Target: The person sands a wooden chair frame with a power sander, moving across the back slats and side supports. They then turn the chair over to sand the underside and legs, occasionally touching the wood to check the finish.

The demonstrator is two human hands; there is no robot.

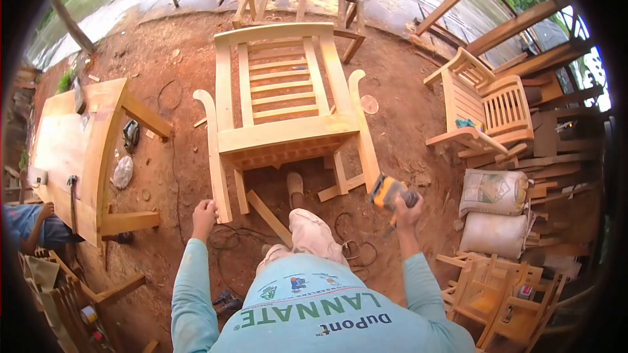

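ground (163, 52): red-brown earth strewn with wood offcuts across the middle of the frame, with wet paving along the top edge.
armchair (288, 134): unfinished pale wood at the centre of the frame. Its slatted back points toward the top edge, and its two curved arms run down toward the person.
table (72, 150): a big pale wooden slab at the left edge, with a few small tools lying on it.
second armchair (487, 108): the same pale wood, in the upper right, standing among stacked timber.
sacks (494, 193): two filled sacks, one on top of the other, at the right just below the second armchair.
bare frame (301, 0): top centre, just beyond the armchair's back.
left hand (205, 212): lower left of centre, with the fingers curled tight around the lower end of the armchair's arm on that side.
right hand (407, 208): lower right of centre, with the fingers clamped around the sander.
sander (386, 191): an orange and black power tool held in the right hand, just beside the lower end of the armchair's other arm. Whether it touches the wood cannot be told.
shoe (295, 184): pale, on the earth below the seat, between the two arms.
cable (350, 248): dark loops on the earth near the right forearm.
another person's hand (46, 210): at the left edge below the table, coming out of a blue sleeve.
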